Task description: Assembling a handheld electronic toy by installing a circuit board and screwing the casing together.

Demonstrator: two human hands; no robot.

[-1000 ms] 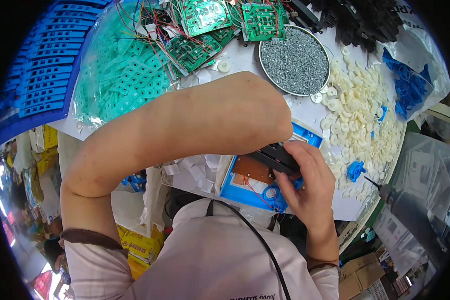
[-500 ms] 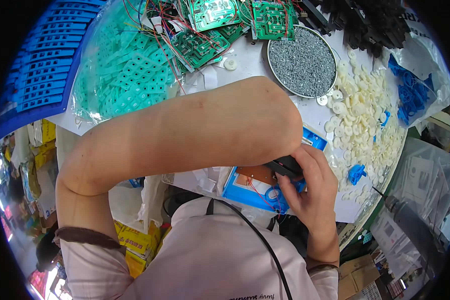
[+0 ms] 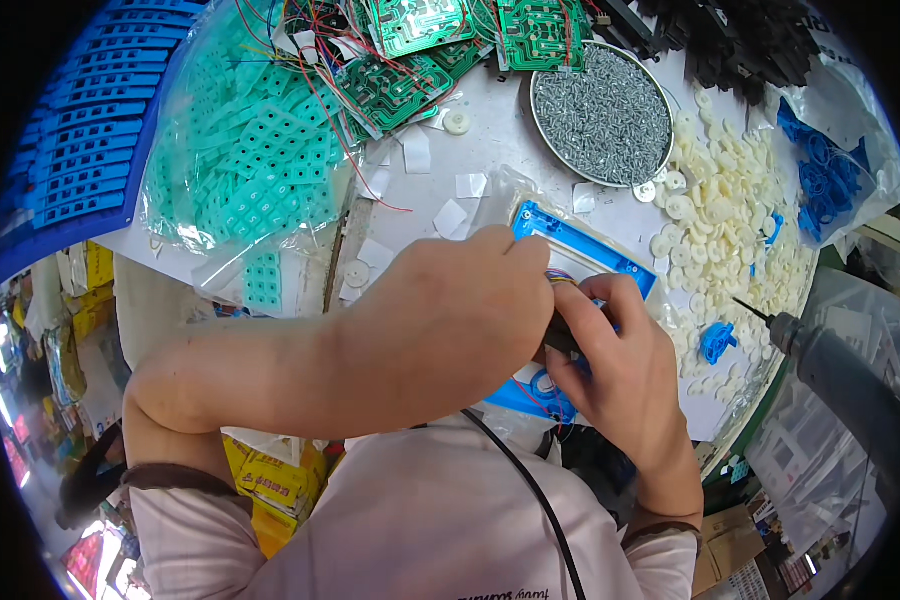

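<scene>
My right hand grips a black plastic part, its thumb and fingers bent round it. Close against it, my left hand is curled, with most of its fingertips hidden from me. A small bundle of thin coloured wires shows between the two hands. Beneath them lies a blue plastic casing, partly covered by the hands and left forearm. A red wire and a round blue ring show in the casing's lower part.
Teal keypads and wired green circuit boards lie at the back left. A round tray of screws stands behind the casing. White discs spread rightward, near an electric screwdriver. Blue panels are stacked far left; black parts lie back right.
My left forearm has dropped toward my body, and its hand has come into view beside the right one. The casing's far edge and white paper scraps are uncovered; the brown board is now hidden.
</scene>
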